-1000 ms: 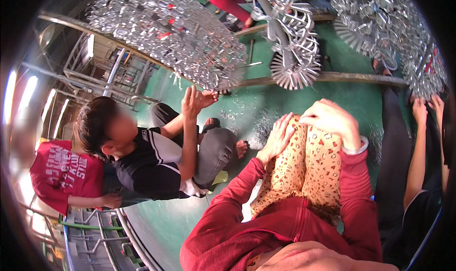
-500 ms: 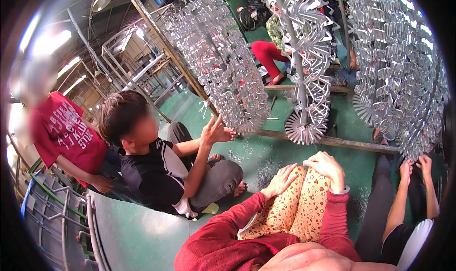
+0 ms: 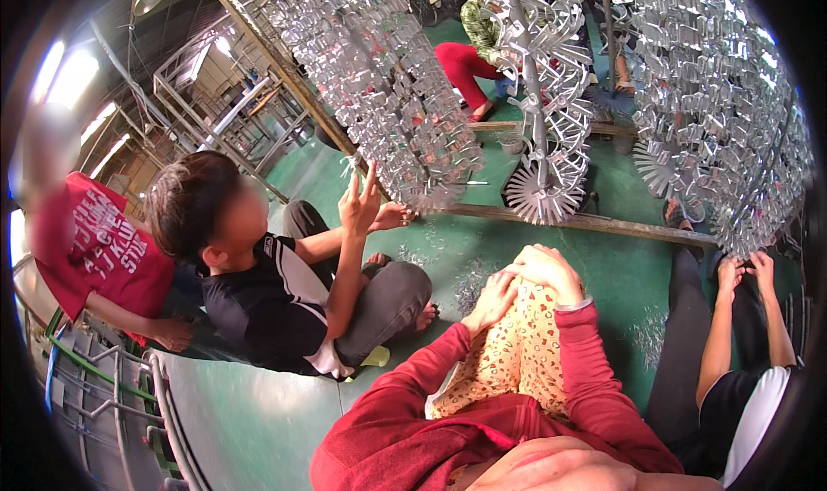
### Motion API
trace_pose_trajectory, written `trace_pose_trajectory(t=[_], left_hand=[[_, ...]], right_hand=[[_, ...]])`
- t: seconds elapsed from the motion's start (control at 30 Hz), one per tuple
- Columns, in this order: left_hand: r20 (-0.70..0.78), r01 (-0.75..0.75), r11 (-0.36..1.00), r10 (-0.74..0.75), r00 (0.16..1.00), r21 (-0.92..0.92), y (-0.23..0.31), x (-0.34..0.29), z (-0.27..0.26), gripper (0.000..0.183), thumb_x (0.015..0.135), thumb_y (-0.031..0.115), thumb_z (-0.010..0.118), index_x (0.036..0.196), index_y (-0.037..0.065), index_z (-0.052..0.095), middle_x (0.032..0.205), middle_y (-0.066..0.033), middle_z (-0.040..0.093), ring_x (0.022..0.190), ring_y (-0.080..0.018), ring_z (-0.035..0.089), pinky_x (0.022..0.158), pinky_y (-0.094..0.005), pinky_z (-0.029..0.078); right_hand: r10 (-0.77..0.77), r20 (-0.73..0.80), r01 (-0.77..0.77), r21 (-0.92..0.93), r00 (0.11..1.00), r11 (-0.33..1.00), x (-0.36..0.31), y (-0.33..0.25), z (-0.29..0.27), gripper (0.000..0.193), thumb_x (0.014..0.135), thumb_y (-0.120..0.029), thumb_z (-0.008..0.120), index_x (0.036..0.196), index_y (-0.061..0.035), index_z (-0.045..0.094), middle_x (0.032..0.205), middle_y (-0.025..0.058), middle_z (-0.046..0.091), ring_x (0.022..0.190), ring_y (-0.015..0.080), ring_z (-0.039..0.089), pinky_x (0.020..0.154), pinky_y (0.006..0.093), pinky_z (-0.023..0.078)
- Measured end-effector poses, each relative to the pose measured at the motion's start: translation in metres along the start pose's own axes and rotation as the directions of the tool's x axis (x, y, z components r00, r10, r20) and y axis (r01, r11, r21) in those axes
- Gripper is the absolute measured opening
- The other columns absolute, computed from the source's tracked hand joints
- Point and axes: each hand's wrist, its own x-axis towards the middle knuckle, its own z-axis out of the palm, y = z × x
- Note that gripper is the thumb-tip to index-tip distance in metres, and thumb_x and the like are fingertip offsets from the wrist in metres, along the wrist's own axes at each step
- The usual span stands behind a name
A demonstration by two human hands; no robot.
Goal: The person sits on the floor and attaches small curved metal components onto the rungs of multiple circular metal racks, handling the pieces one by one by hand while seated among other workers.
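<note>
My left hand (image 3: 492,300) rests on the yellow spotted trousers (image 3: 517,353), its fingers stretched out along the side of a knee. Laid over the top of the knees, my right hand (image 3: 551,270) reaches across toward the left fingertips, and the two hands appear to touch. Neither holds anything that I can see. Red sleeves cover both my forearms, with a light band at the right wrist. Beyond my knees hangs a narrow column of bent silvery metal pieces (image 3: 547,146), spread like a fan at its bottom.
A large cluster of metal pieces (image 3: 379,103) hangs at the left, another (image 3: 715,103) at the right. A wooden bar (image 3: 594,223) runs low below them. Metal scraps (image 3: 469,284) lie on the green floor. A co-worker (image 3: 267,276) sits left; another's hands (image 3: 746,271) work at the right cluster.
My right hand has shifted left over the knees, closing the gap to my left hand. My knees have come together. The whole view has tilted slightly, moving the scene upward.
</note>
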Motion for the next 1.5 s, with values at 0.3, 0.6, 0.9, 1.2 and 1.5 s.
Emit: trace_pose_trajectory(t=[0.3, 0.6, 0.9, 1.2, 1.5], left_hand=[[-0.401, -0.355, 0.647, 0.082, 0.912, -0.675, 0.155, 0.2, -0.185, 0.029, 0.087, 0.025, 0.056, 0.103, 0.001, 0.06, 0.089, -0.0018, 0.063, 0.07, -0.0031, 0.046, 0.062, -0.0177, 0.035], [0.071, 0.013, 0.481, 0.104, 0.992, -0.877, 0.179, 0.273, -0.231, 0.032, 0.08, 0.027, 0.066, 0.102, 0.007, 0.054, 0.083, -0.0021, 0.062, 0.068, -0.0071, 0.056, 0.054, -0.0197, 0.039], [0.25, 0.155, 0.498, 0.13, 0.96, -0.853, 0.188, 0.281, -0.237, 0.018, 0.081, 0.018, 0.064, 0.095, 0.01, 0.056, 0.089, -0.0037, 0.066, 0.065, -0.0054, 0.056, 0.053, -0.021, 0.038], [0.251, 0.162, 0.429, 0.16, 0.955, -0.889, 0.172, 0.289, -0.225, 0.012, 0.082, 0.017, 0.063, 0.09, 0.01, 0.058, 0.09, -0.0026, 0.065, 0.062, -0.0045, 0.051, 0.054, -0.0225, 0.036], [0.219, 0.152, 0.433, 0.11, 0.97, -0.889, 0.177, 0.284, -0.224, 0.019, 0.082, 0.019, 0.064, 0.095, 0.013, 0.052, 0.092, -0.0014, 0.065, 0.064, -0.0052, 0.05, 0.062, -0.0262, 0.039]], right_hand=[[0.127, 0.116, -0.12, -0.062, 0.985, 0.991, 0.006, -0.007, -0.01, 0.03, 0.078, -0.035, 0.057, 0.083, -0.0074, 0.067, 0.079, 0.0151, 0.063, 0.077, 0.0283, 0.061, 0.07, 0.0389, 0.045], [0.212, 0.129, -0.203, -0.083, 0.969, 0.976, -0.004, -0.017, -0.026, 0.028, 0.081, -0.034, 0.053, 0.095, -0.0144, 0.068, 0.09, 0.0129, 0.065, 0.087, 0.0295, 0.061, 0.079, 0.0404, 0.046], [0.194, 0.122, -0.188, -0.059, 0.973, 0.98, 0.003, -0.011, -0.021, 0.03, 0.08, -0.035, 0.054, 0.092, -0.0129, 0.069, 0.088, 0.0119, 0.065, 0.086, 0.0289, 0.062, 0.077, 0.0384, 0.047], [0.174, 0.081, -0.171, -0.036, 0.981, 0.985, 0.0, -0.011, -0.018, 0.028, 0.079, -0.036, 0.055, 0.089, -0.0137, 0.069, 0.083, 0.0118, 0.065, 0.082, 0.0302, 0.062, 0.073, 0.0377, 0.048], [0.197, 0.084, -0.196, -0.02, 0.977, 0.98, 0.002, -0.009, -0.019, 0.029, 0.077, -0.036, 0.056, 0.089, -0.0113, 0.068, 0.081, 0.0147, 0.064, 0.081, 0.0331, 0.061, 0.073, 0.0394, 0.047]])
